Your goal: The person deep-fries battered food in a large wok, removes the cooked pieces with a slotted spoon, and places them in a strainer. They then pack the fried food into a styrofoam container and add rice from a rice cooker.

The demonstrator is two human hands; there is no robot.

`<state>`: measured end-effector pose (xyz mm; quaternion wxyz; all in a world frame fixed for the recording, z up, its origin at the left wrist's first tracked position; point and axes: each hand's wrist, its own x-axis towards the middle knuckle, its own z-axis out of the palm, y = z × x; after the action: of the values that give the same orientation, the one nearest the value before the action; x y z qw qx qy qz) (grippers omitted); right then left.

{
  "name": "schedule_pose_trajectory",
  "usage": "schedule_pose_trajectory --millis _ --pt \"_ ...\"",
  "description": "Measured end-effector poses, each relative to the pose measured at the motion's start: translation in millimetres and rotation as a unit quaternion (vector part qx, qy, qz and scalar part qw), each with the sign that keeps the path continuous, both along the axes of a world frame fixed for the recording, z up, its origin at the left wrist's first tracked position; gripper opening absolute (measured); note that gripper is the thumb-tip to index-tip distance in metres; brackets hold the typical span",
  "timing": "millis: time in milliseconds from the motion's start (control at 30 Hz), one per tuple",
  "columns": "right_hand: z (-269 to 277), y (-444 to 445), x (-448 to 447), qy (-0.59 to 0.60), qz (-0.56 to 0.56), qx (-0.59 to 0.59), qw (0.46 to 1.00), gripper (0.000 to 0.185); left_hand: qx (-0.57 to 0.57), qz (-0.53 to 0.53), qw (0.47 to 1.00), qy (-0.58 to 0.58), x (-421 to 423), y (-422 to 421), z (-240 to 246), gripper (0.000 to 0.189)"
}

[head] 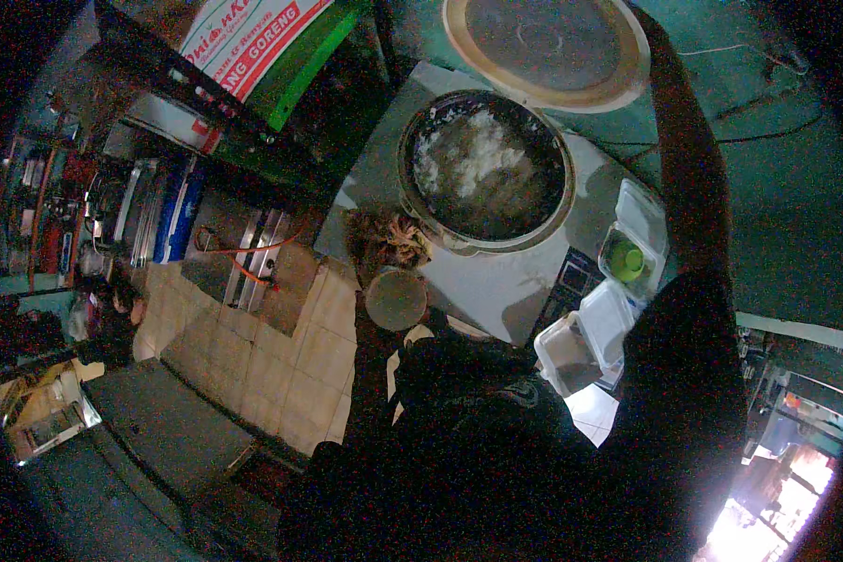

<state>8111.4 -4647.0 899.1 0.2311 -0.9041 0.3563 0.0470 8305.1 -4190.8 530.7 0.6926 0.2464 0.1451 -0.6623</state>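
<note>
My right arm (688, 161) reaches up the right side, along the rim of a large round lid (548, 42), to the top edge; my right hand is out of view. The lid is apart from a wide pot (570, 190) with pale rim. White, lumpy food, probably cooked rice (485, 147), lies inside under a greyish haze. On the pot's near left is a crumpled brown cloth (404, 242). My left forearm (372, 372) runs up dimly towards it and a round, flat-topped object (397, 300); darkness hides what my left hand does.
Two white foam food boxes (569, 351) stand open at the table's (478, 298) right; the farther holds a green cup (626, 260). A dark printed sheet (567, 284) lies beside them. Left are a two-burner stove (256, 260) with orange hose, packed shelves (63, 211) and tiled floor (288, 358).
</note>
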Motion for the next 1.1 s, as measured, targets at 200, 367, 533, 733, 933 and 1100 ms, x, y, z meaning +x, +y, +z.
schedule_pose_trajectory --millis 200,367,533,733,933,1100 --pt "32.6 8.6 -61.2 -0.366 -0.26 -0.216 0.867 0.041 0.026 -0.009 0.999 0.022 8.7 -3.1 21.2 0.073" --pt "-2.5 90.3 -115.7 -0.019 0.132 -0.279 0.951 0.032 -0.26 -0.047 0.964 0.032 13.1 -36.6 21.5 0.067" --pt "-72.9 133.0 -68.2 0.046 0.073 -0.286 0.954 0.023 -0.137 -0.096 0.881 -0.442 22.1 -51.0 24.5 0.062" --pt "-125.9 100.8 -45.0 -0.006 0.085 -0.361 0.929 0.027 -0.375 -0.121 0.91 -0.126 21.5 -77.2 50.6 0.059" --pt "-141.1 84.0 -29.8 0.044 0.12 -0.199 0.972 0.033 -0.245 -0.107 0.95 -0.164 -0.7 -82.0 91.1 0.059" --pt "-163.3 96.8 -13.4 0.024 0.109 -0.095 0.989 0.034 -0.159 -0.067 0.949 -0.264 -8.8 -78.4 106.8 0.06"
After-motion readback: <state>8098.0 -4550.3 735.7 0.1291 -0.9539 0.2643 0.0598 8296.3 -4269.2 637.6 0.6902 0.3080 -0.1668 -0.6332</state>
